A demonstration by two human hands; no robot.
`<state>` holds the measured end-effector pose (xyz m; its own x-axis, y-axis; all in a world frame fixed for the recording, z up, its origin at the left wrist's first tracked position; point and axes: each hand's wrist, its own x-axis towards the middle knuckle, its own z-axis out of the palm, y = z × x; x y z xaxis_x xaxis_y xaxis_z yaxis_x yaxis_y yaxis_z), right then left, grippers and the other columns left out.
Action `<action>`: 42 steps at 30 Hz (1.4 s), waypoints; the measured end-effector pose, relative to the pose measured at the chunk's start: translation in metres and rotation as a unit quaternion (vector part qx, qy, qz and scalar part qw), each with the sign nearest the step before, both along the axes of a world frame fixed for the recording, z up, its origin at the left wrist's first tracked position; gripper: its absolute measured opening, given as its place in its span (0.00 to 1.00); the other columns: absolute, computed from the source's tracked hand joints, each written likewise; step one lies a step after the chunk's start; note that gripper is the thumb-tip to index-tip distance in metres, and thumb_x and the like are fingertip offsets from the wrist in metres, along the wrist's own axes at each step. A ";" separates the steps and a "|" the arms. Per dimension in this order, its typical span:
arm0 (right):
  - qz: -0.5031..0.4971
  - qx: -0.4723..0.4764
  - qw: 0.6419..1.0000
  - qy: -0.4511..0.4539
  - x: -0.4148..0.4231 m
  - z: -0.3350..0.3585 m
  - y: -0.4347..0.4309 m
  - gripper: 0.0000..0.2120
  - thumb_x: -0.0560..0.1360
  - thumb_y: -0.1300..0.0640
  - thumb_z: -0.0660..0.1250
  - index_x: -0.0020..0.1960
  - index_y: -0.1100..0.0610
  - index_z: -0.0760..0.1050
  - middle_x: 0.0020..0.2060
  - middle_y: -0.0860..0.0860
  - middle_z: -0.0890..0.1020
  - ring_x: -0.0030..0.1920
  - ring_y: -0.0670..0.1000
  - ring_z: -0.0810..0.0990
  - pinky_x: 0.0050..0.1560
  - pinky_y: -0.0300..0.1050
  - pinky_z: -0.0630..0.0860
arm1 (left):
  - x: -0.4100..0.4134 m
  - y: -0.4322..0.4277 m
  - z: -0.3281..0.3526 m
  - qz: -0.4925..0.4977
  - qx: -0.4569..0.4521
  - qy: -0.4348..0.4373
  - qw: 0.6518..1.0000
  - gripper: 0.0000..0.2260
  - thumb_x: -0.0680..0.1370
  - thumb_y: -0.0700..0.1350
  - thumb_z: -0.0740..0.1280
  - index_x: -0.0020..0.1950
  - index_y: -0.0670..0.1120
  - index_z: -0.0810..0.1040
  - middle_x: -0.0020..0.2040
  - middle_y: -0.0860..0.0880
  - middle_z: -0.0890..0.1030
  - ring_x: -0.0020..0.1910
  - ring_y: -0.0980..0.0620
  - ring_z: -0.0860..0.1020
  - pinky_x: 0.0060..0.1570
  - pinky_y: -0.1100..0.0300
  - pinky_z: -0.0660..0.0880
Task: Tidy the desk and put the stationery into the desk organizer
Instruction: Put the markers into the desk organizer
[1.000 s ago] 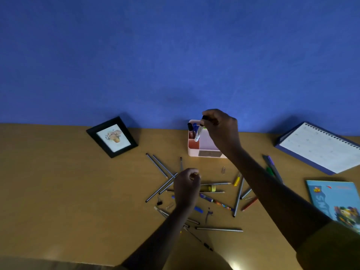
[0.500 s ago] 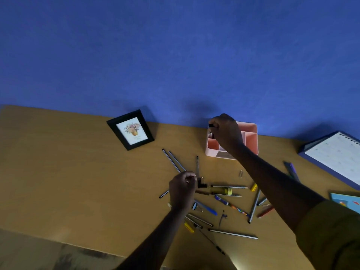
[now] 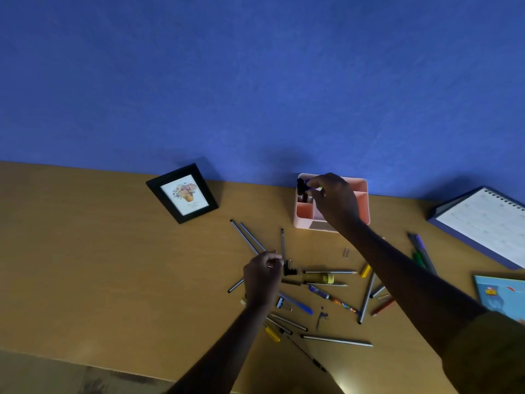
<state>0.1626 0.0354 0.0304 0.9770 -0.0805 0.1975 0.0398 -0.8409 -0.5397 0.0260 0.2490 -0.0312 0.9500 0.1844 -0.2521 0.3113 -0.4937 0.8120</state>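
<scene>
Although the tabletop (image 3: 113,251) carries a spiral calendar (image 3: 483,220) to the right of the pink desk organizer (image 3: 361,184) and a picture frame (image 3: 181,193) to its left, the work sits at the organizer itself. The right hand (image 3: 335,203) reaches over it, its grip pinching a dark-capped marker (image 3: 300,185) that stands nearly upright in the organizer's back-left compartment. The left hand (image 3: 261,277) hovers in front of the organizer, fingers curled and thumb meeting fingertips. Whether they pinch anything is too small to tell. The loose pens (image 3: 336,340) lie in front of the organizer, their long axes fanned every way, nearer the left hand, which looks best placed for the next pick. A black binder clip (image 3: 289,270) lies just beside its fingertips.
</scene>
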 end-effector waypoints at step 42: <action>-0.258 -0.035 0.929 0.261 -0.201 -0.087 -0.219 0.07 0.83 0.56 0.68 0.59 0.58 0.79 0.45 0.54 0.83 0.38 0.49 0.81 0.30 0.44 0.78 | -0.072 -0.178 0.025 -0.172 -0.121 0.109 0.972 0.08 0.83 0.47 0.70 0.44 0.50 0.84 0.38 0.48 0.87 0.38 0.48 0.86 0.43 0.46 0.84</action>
<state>-0.0384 -0.1833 -0.0570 0.7756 -0.5702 -0.2708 -0.6311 -0.7088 -0.3152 -0.0456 0.0708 -0.0061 0.8645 -0.2237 -0.4501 0.3388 -0.4021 0.8506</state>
